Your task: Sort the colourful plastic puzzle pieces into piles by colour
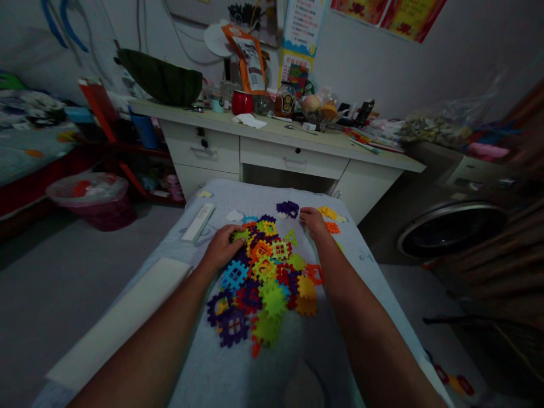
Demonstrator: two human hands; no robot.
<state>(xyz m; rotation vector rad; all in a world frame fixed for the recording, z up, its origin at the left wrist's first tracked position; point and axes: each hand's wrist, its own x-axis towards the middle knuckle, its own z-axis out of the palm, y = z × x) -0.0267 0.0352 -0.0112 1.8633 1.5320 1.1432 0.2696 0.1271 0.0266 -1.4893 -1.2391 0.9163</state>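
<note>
A heap of colourful interlocking plastic pieces (263, 277) lies on a table covered with a pale blue cloth (297, 362). My left hand (221, 246) rests on the heap's left far edge, its fingers curled over a green piece. My right hand (313, 221) sits at the heap's far right, fingers bent down onto the cloth beside a purple piece (288, 208) and orange pieces (331, 226). Whether the right hand grips anything is hidden.
A white flat box (198, 222) and a long white board (123, 317) lie on the table's left side. Beyond stands a cluttered cream desk (293, 156). A pink lined bin (91, 198) is on the floor left, a washing machine (450, 232) right.
</note>
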